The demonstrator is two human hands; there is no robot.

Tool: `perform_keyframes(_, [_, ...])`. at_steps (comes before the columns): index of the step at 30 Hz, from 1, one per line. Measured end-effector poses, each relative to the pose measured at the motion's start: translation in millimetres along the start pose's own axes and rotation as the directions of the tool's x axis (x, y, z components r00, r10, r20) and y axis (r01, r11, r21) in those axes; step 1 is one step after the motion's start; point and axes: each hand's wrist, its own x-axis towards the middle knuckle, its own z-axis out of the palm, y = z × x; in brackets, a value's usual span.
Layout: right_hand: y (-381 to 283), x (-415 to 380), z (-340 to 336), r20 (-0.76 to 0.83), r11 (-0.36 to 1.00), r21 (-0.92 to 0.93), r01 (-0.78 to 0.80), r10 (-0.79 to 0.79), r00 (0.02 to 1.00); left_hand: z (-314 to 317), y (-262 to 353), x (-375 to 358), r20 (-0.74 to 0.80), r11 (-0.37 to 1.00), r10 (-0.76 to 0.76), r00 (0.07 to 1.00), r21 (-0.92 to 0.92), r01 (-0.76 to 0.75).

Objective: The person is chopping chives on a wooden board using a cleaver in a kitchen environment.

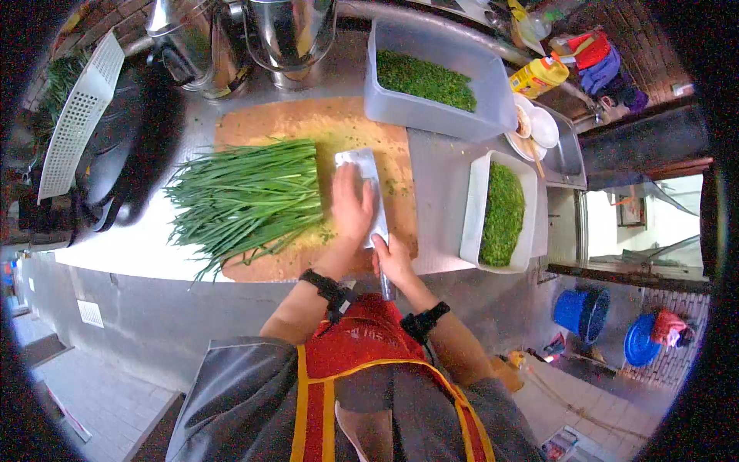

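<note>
A wide-bladed cleaver (359, 157) lies flat over the wooden cutting board (400, 177). My right hand (395, 260) is wrapped round its handle, the end of which sticks out below. My left hand (352, 202) rests on the face of the blade with the fingers stretched out and held nothing. To the left of the blade, a thick bundle of long green chives (246, 196) lies across the board, its cut ends evenly lined up beside my left hand. Small green bits are scattered on the board.
Behind the board stands a translucent tub (431, 123) of chopped greens; a smaller white tub (473, 223) of greens is at right. Plates (543, 127) and a yellow bottle (540, 75) are beyond. Metal pots (289, 38) stand at the back, a white perforated basket (81, 123) at left.
</note>
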Motion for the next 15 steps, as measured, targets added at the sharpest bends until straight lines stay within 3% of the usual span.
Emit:
perform_keyframes(4, [-30.7,-14.0,1.5,0.034,0.982,0.178,-0.06,0.055,0.998,-7.6,5.5,1.4,0.006,0.999,0.039,0.999,-0.019,-0.039])
perform_keyframes(10, [-38.9,-38.1,0.2,-0.098,0.958,0.281,0.047,-0.02,0.995,-19.2,42.0,7.2,0.119,0.992,0.121,0.985,0.01,-0.123])
perform_keyframes(15, [-56.7,-74.6,-32.6,-0.138,0.915,0.401,-0.05,0.115,0.984,-12.9,92.1,5.7,0.145,0.966,0.208,0.967,-0.184,-0.18])
